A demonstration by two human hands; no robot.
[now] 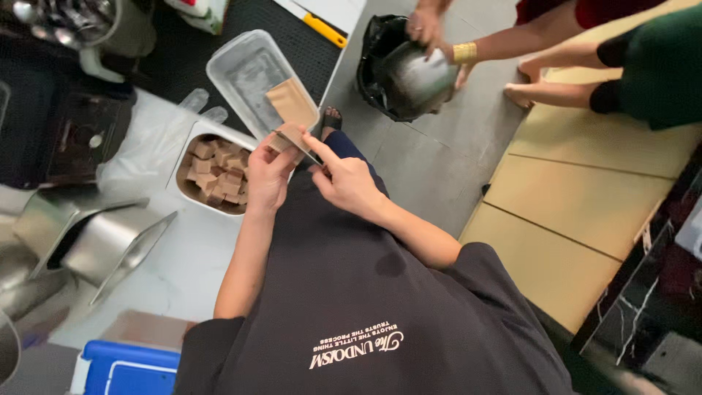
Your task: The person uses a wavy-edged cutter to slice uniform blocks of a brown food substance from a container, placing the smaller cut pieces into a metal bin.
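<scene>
Tofu, in the form of a flat tan-brown slab (290, 117), sat between the two hands, resting on the left hand (268, 175) and jutting out past its fingertips over the rim of a clear rectangular plastic container (245, 73). That left hand was cupped beneath the slab's near end, fingers curled up around it. The right hand (349, 183) lay just beside the left, closed around a thin metal knife (296, 146), index finger stretched along the blade, whose edge met the slab near the left thumb. Just beyond the left hand's knuckles stood a white rectangular tray (191, 135) filled with brown tofu cubes (216, 172), on a pale tabletop (175, 256). Far beyond the right hand, another person's hands (428, 29) held a round steel bowl (417, 77) over a black bin bag (376, 51) on the grey floor (431, 168).
</scene>
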